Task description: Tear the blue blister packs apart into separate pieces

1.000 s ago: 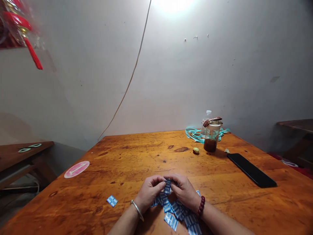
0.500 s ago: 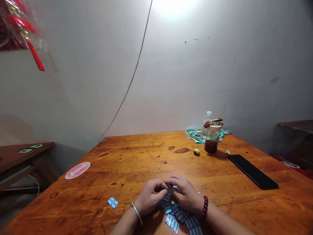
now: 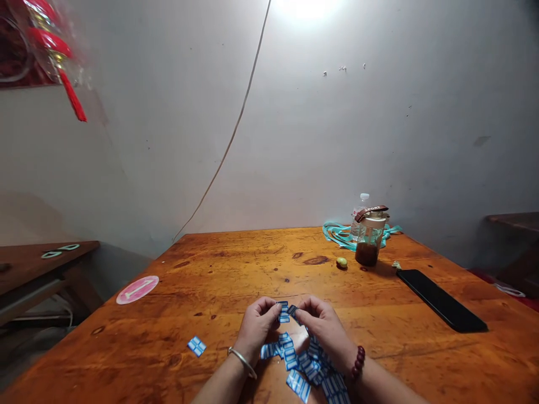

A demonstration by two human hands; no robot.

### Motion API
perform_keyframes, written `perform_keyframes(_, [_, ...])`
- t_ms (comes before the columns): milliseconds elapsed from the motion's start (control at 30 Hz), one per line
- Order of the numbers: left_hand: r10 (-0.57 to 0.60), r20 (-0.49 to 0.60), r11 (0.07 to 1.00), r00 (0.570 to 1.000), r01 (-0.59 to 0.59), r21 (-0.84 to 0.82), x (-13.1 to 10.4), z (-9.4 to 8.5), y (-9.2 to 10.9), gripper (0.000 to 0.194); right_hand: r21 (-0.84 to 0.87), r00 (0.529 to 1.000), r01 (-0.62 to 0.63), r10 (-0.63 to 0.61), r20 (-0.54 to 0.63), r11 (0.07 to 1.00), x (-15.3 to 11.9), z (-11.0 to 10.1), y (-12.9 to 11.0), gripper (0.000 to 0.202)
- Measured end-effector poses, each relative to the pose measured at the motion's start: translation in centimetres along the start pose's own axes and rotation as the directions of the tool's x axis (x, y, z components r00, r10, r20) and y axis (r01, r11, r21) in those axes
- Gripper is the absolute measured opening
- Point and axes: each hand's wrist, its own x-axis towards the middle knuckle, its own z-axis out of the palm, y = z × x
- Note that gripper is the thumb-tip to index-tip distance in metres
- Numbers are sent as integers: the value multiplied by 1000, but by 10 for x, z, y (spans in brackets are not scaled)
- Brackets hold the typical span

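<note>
My left hand [image 3: 255,326] is closed, thumb and finger pinching a small blue-and-white printed piece [image 3: 284,313]. Just to its right, my right hand [image 3: 326,326] pinches the edge of another blue-and-white piece [image 3: 293,310]. A narrow gap appears between the two held pieces. Below and between the hands lies a loose heap of similar blue-and-white pieces [image 3: 309,367], some overlapping, partly covered by my right hand and forearm. One flat piece [image 3: 196,346] with a pale cross pattern lies apart on the table to the left. What the pieces are made of I cannot tell.
The wooden table [image 3: 236,269] reaches to the wall. On its right are a black phone [image 3: 440,300], a bottle of dark drink [image 3: 367,247], a clear plastic bottle [image 3: 364,200], turquoise straps [image 3: 337,234] and a small yellow-green object [image 3: 342,262]. A pink round sticker [image 3: 137,289] is at left.
My hands, close together before, have moved slightly apart, and a separate piece now shows in each. More of the heap beneath is visible. The view has shifted slightly.
</note>
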Motion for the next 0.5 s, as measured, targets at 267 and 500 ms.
perform_keyframes(267, [-6, 37, 1000, 999, 6, -12, -13, 12, 2, 24, 179, 992, -122, 122, 7, 976, -6, 13, 8, 23])
perform_keyframes(500, [-41, 94, 998, 995, 45, -39, -12, 13, 3, 26, 152, 988, -153, 157, -8, 976, -3, 9, 9, 25])
